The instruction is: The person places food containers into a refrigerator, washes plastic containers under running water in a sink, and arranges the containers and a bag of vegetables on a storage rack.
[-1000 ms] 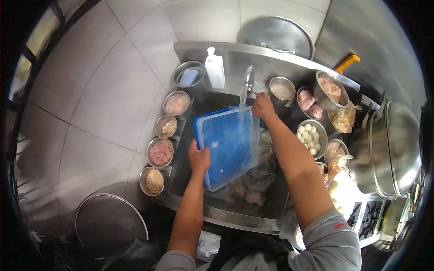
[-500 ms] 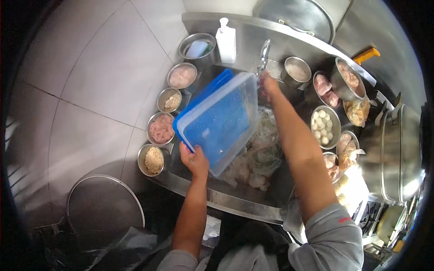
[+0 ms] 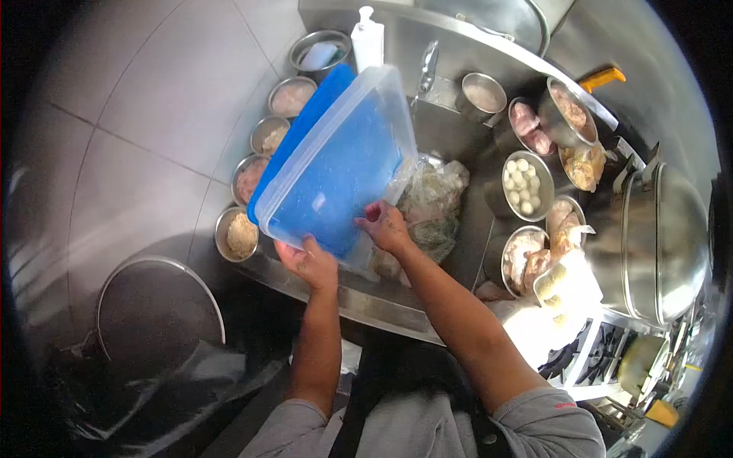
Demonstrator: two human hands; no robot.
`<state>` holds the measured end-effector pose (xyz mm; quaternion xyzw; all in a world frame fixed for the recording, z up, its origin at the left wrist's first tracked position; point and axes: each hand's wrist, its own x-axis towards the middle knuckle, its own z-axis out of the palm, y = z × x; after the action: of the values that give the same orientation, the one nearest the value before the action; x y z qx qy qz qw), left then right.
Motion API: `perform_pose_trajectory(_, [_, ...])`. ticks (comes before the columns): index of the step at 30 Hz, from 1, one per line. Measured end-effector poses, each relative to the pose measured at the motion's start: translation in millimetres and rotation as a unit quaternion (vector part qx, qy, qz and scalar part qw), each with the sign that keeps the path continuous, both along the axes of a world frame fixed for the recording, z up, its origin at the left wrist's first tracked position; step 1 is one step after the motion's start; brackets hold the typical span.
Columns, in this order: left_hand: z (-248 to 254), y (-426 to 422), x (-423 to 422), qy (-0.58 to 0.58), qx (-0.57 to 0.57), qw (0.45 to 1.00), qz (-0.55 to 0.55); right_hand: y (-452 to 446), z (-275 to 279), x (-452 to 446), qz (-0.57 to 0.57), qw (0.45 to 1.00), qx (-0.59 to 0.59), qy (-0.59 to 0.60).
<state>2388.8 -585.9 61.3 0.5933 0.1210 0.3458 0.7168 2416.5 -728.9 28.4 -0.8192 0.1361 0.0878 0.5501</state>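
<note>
A clear plastic container point(image 3: 336, 153) is tilted over the sink, with a blue lid point(image 3: 301, 126) against its back. My left hand point(image 3: 311, 263) grips the container's lower left corner, and its thumb shows at the rim. My right hand point(image 3: 385, 227) is in front of the container's lower right part, with fingers loosely curled and a gap between thumb and finger. I see nothing held in it. Below and right of the container, plastic bags point(image 3: 435, 206) with pale contents lie in the sink point(image 3: 472, 229).
A faucet point(image 3: 427, 69) and a white pump bottle point(image 3: 368, 42) stand behind the sink. Metal bowls with minced food point(image 3: 241, 235) line the left edge. On the right are a bowl of white balls point(image 3: 525, 187), bowls of meat point(image 3: 524, 259), an orange-handled knife point(image 3: 603, 79) and a large pot point(image 3: 649, 237).
My right hand has left the faucet and come down toward the container's lower right part. The container has shifted left in view, still in my left hand.
</note>
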Motion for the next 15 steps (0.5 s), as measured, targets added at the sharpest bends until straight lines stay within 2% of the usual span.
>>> perform_pose_trajectory(1, [3.5,-0.6,-1.0,0.002,0.000,1.000,0.006,0.7,-3.4,-0.7,0.006,1.000,0.000,0.002])
perform_pose_trajectory(3, [12.8,-0.1,-7.4,-0.044,0.007,0.999,0.009,1.1,-15.5,8.8,0.001,0.996,0.023,-0.085])
perform_pose_trajectory(4, [17.0,2.1,-13.5,-0.041,0.009,0.999,0.012,1.0,-7.6,11.8,-0.005,0.985,0.114,-0.132])
perform_pose_trajectory(8, [60.2,1.4,-26.4,-0.127,0.107,0.986,-0.028,1.9,47.4,21.1,0.047,0.982,0.138,-0.121])
perform_pose_trajectory(10, [78.7,-4.1,-32.4,-0.157,0.133,0.978,-0.032,11.1,74.6,14.4,-0.018,0.953,0.287,-0.094])
perform_pose_trajectory(12, [90.2,-11.3,-41.0,-0.156,0.285,0.941,0.096,15.6,105.6,-2.3,-0.025,0.947,0.299,-0.111])
perform_pose_trajectory(13, [96.3,-14.3,-46.7,-0.162,0.286,0.939,0.099,17.3,113.5,-9.6,-0.035,0.941,0.313,-0.123])
perform_pose_trajectory(15, [108.5,-19.9,-61.4,-0.169,0.386,0.893,0.157,22.4,116.5,-13.3,-0.043,0.923,0.351,-0.150])
